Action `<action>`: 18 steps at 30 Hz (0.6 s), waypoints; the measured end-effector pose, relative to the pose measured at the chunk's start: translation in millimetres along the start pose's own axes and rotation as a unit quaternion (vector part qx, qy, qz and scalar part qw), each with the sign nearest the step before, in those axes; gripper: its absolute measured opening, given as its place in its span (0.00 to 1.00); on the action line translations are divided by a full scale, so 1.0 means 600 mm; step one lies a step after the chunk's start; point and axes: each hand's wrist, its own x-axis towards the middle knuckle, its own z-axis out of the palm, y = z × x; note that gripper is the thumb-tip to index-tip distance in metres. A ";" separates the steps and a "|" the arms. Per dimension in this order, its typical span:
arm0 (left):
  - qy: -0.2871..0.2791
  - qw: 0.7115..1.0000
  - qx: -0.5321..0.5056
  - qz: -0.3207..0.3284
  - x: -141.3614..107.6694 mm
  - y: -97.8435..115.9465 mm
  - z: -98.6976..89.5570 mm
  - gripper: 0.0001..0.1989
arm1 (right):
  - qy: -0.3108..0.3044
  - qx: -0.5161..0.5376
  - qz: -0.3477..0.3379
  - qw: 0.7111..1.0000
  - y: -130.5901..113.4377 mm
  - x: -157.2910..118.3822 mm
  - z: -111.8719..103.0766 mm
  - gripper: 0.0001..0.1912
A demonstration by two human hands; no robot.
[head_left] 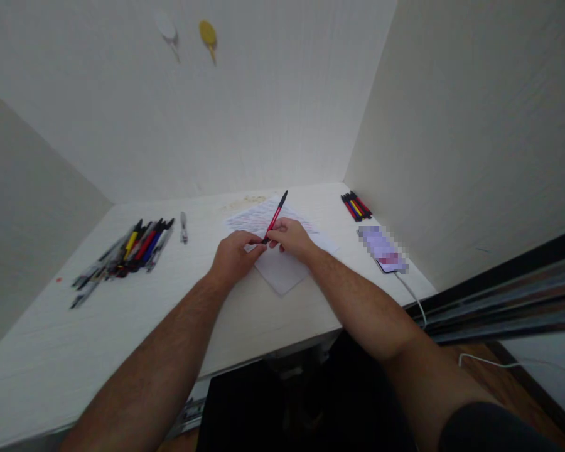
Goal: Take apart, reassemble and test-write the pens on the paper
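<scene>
A red pen (276, 215) with black ends slants up and to the right over the sheets of paper at the middle of the table. The fingers of my right hand (289, 238) are closed around its lower part. My left hand (238, 254) pinches the black lower end between thumb and fingertips, touching or nearly touching the right fingertips. Beneath both hands lies white paper (282, 276), and the sheet behind it (249, 218) is covered in scribbled lines.
Many mixed pens (141, 245) lie piled on the left of the white table (122, 333). One clear pen (183, 227) lies apart. Several coloured pens (356, 206) sit at the back right, beyond a phone (381, 249) with a white cable (412, 294).
</scene>
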 end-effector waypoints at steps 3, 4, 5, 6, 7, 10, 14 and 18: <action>-0.004 1.000 0.007 -0.004 0.001 -0.002 0.000 0.09 | 0.020 0.006 0.009 1.000 -0.002 0.003 -0.005 0.07; -0.004 1.000 0.012 -0.008 0.001 -0.004 0.000 0.09 | 0.034 0.008 0.013 0.999 -0.002 0.004 -0.008 0.07; -0.005 1.000 0.017 -0.013 0.002 -0.006 0.000 0.09 | 0.051 0.006 0.016 0.999 -0.002 0.005 -0.010 0.07; -0.007 1.000 0.023 -0.018 0.003 -0.007 0.000 0.09 | 0.072 -0.001 0.017 0.997 -0.001 0.007 -0.013 0.06; -0.011 0.999 0.028 -0.021 0.003 -0.009 0.000 0.10 | 0.096 -0.010 0.018 0.995 0.000 0.009 -0.017 0.06; -0.023 0.998 0.042 -0.029 0.005 -0.011 -0.001 0.10 | 0.178 -0.045 0.023 0.983 0.004 0.017 -0.032 0.03; -0.026 0.998 0.053 -0.028 0.005 -0.012 -0.002 0.09 | 0.258 -0.166 0.025 0.951 0.001 0.033 -0.080 0.05; -0.023 0.999 0.047 -0.013 0.005 -0.016 0.001 0.09 | 0.301 -0.398 0.027 0.866 -0.014 0.040 -0.160 0.09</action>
